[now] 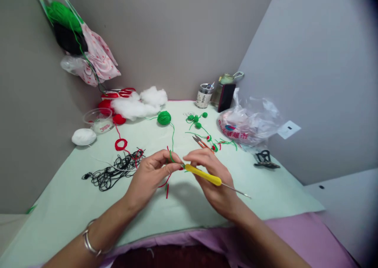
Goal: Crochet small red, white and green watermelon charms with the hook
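Note:
My left hand (158, 167) pinches a small piece of red and green crochet work (181, 168), mostly hidden by the fingertips. Green yarn (173, 140) runs over its forefinger from a green yarn ball (164, 118) farther back. In my right hand (211, 173) is a crochet hook (206, 175) with a yellow handle, its working end at the piece and its other metal tip pointing down right. Both hands meet above the middle of the table. Short red and green yarn ends (167, 191) lie below the left fingers.
Tangled black yarn (112, 173) and a white yarn ball (84, 136) lie left. White stuffing (132, 105) is behind. Orange-handled snips (201, 142) and small green balls (196, 119) lie beyond my right hand. A plastic bag (251, 120) and black hair clip (266, 159) are right.

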{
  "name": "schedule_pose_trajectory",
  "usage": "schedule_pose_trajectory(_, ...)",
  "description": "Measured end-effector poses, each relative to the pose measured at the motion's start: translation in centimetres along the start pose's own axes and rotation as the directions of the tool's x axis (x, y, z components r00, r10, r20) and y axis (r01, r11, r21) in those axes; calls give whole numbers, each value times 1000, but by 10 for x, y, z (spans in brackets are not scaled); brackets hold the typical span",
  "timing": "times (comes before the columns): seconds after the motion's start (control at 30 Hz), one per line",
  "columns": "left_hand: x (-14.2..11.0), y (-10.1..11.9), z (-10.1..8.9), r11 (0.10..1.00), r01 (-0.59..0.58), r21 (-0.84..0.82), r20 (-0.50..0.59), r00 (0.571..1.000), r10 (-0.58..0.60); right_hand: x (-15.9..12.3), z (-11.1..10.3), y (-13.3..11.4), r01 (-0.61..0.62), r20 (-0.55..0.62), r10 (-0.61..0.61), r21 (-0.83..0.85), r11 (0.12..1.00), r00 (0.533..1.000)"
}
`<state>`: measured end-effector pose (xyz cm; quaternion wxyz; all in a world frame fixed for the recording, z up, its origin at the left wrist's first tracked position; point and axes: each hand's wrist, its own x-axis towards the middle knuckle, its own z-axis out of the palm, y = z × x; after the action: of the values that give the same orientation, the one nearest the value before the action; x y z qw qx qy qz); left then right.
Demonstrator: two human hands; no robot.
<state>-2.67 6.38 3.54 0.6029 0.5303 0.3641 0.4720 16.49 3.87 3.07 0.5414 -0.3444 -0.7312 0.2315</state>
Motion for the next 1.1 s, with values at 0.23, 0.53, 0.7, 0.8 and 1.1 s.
schedule_pose_trajectory(0.23,42,3,-20,969,-107,222,1,994,110,41,-2,33,-485,354,365,357,799,861)
schedule_pose_trajectory(0.53,56,-20,-35,997,23,67,162,986,-33,44,7,57,-637,456,456,421,645,764)
schedule_pose_trajectory(0.7,56,-28,-43,995,92,-32,221,972,-83,45,4,54,-664,526,426,439,605,736)
schedule_pose_trajectory(0.8,56,-31,-43,995,82,-63,179,981,-70,41,13,51,-629,439,455,466,622,775)
schedule_pose_trajectory(1.1,55,-41,-37,998,32,-56,-15,999,-33,38,27,63,-514,212,470,425,745,857)
